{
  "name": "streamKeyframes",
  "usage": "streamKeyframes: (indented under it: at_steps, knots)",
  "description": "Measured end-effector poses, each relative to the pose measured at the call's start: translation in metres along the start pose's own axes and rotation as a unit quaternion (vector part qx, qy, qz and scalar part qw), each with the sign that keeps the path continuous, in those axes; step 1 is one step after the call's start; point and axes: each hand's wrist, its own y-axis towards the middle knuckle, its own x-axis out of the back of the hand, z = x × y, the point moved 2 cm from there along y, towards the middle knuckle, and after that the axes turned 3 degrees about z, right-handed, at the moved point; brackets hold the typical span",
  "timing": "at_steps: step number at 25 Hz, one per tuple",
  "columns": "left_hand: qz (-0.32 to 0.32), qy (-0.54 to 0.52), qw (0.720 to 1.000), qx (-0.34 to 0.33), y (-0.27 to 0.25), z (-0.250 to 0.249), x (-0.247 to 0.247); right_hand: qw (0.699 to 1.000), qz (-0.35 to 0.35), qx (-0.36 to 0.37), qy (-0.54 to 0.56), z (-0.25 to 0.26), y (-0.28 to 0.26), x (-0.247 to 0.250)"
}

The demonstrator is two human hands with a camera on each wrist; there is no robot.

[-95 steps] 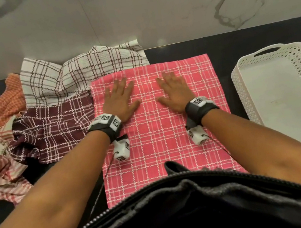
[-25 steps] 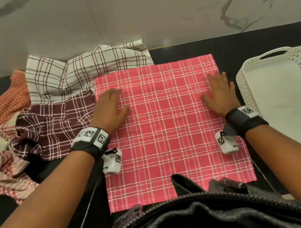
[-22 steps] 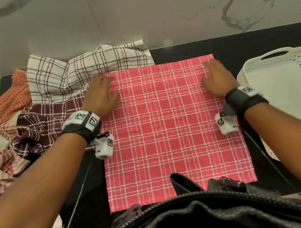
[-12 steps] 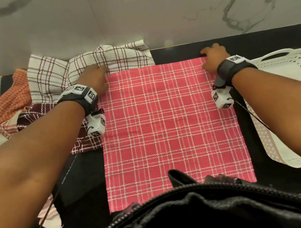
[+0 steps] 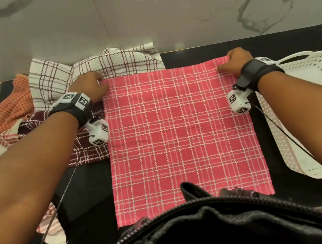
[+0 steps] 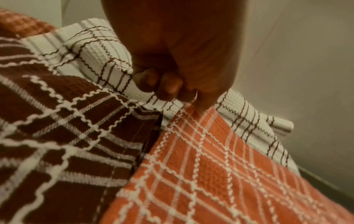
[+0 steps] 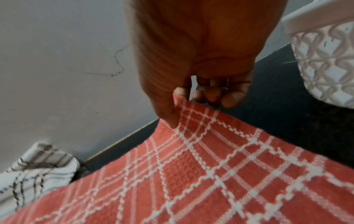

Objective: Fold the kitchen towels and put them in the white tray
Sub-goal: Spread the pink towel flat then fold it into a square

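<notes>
Progress: near zero. Red plaid cotton towel [image 5: 181, 135] flat and unfolded on black countertop [image 5: 291, 40], no fold made. Left hand [image 5: 89, 87] pinching far left corner, right hand [image 5: 238, 59] pinching far right corner, thumb against curled fingers. White perforated plastic tray [image 5: 316, 74] just right, holding no towels. Heap of unfolded checked towels [image 5: 54, 90] left, untouched.

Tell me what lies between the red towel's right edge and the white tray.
In the head view, only a strip of bare black countertop separates the red towel from the white tray; a thin black cable crosses above it.
</notes>
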Motion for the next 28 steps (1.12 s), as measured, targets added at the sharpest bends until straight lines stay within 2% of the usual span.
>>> streamKeyframes:
  at_steps: [3, 6, 8, 9, 12, 14, 16, 17, 20, 24, 28]
  knots:
    - [0.012, -0.187, 0.982, 0.018, -0.019, -0.001, -0.001, 0.994, -0.039, 0.035, 0.094, -0.004, -0.017, 0.007]
    - [0.021, -0.391, 0.919, 0.053, -0.053, 0.002, -0.006, 0.985, -0.081, 0.081, 0.129, -0.013, -0.047, 0.011]
    - [0.034, -0.475, 0.877, 0.067, -0.079, 0.006, -0.013, 0.973, -0.101, 0.098, 0.184, -0.028, -0.072, 0.007]
    - [0.042, -0.504, 0.859, 0.074, -0.094, 0.008, -0.019, 0.962, -0.089, 0.095, 0.238, -0.037, -0.088, 0.000]
    - [0.054, -0.582, 0.804, 0.113, -0.138, 0.016, -0.044, 0.911, -0.026, 0.030, 0.410, -0.066, -0.138, -0.029]
    - [0.054, -0.621, 0.768, 0.147, -0.163, 0.018, -0.065, 0.854, 0.010, -0.017, 0.520, -0.081, -0.167, -0.050]
    - [0.056, -0.653, 0.736, 0.168, -0.180, 0.016, -0.083, 0.806, 0.034, -0.054, 0.588, -0.090, -0.183, -0.071]
    - [0.059, -0.663, 0.726, 0.171, -0.185, 0.013, -0.090, 0.795, 0.037, -0.072, 0.602, -0.091, -0.188, -0.079]
    - [0.058, -0.664, 0.727, 0.165, -0.180, 0.011, -0.104, 0.795, 0.003, -0.101, 0.598, -0.087, -0.183, -0.093]
    - [0.022, -0.631, 0.763, 0.136, -0.146, 0.011, -0.095, 0.795, -0.031, -0.090, 0.599, -0.064, -0.143, -0.081]
    - [-0.013, -0.606, 0.785, 0.127, -0.094, 0.009, -0.071, 0.790, -0.047, -0.084, 0.605, -0.038, -0.089, -0.069]
